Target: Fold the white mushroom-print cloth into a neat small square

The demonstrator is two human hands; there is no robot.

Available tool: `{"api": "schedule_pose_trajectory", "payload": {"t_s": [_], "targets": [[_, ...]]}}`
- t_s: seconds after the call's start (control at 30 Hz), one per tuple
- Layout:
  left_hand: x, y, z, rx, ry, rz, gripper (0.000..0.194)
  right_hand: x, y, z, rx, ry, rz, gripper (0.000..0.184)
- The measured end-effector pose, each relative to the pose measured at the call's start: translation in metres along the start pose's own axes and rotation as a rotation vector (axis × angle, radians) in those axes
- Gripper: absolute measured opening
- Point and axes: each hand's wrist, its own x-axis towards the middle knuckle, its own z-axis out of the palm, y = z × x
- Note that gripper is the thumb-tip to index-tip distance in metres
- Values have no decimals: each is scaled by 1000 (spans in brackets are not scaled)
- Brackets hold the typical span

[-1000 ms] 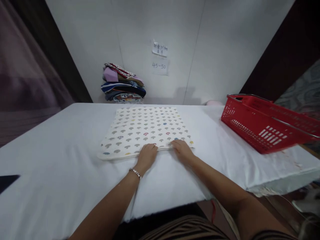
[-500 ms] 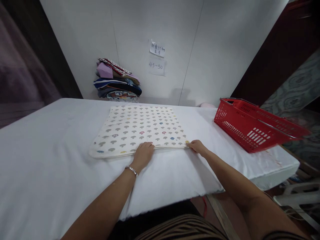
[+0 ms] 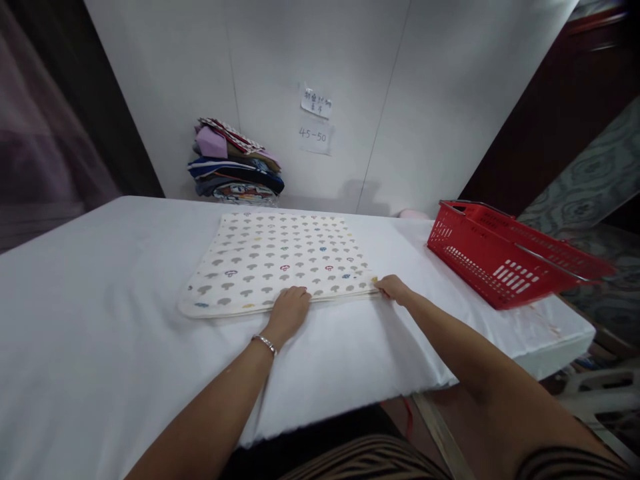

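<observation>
A white cloth [image 3: 280, 260] with grey mushroom prints and a few coloured ones lies folded in layers on the white-covered table [image 3: 100, 300]. My left hand [image 3: 290, 308], with a silver bracelet at the wrist, is closed over the middle of the cloth's near edge; its thumb is hidden. My right hand [image 3: 393, 288] pinches the near right corner, which is slightly raised off the layers beneath. The near left corner lies flat and rounded.
A red plastic basket [image 3: 500, 253] with metal handles stands on the table's right side. Folded fabrics [image 3: 237, 163] are piled at the back left against the wall. Two paper notes [image 3: 316, 135] hang on the wall. A white plastic stool [image 3: 600, 393] is at lower right.
My right hand has lifted the cloth's near right corner a little, up and away from me. My left hand has stayed nearly in place on the edge.
</observation>
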Motion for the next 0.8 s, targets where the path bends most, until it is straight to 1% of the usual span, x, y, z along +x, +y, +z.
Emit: {"api": "schedule_pose_trajectory", "payload": {"t_s": [0.17, 0.3, 0.43, 0.53, 0.63, 0.73, 0.8], "targets": [[1, 1, -3, 5, -33, -1, 19, -5, 6, 6, -135, -22, 92, 28], [1, 1, -3, 12, -43, -6, 19, -3, 6, 3, -265, -10, 65, 28], [1, 0, 0, 0, -22, 3, 20, -3, 5, 5, -369, 9, 29, 25], [0, -1, 0, -15, -10, 5, 19, -6, 1, 7, -364, -25, 20, 20], [-1, -2, 0, -30, 3, 11, 17, -12, -1, 0, -306, -71, 6, 16], [-4, -3, -2, -68, 8, 48, 14, -18, 2, -14, -272, -110, 8, 20], [-5, -3, -3, -103, -20, 94, 12, -23, 8, -20, -293, -146, 34, 25]]}}
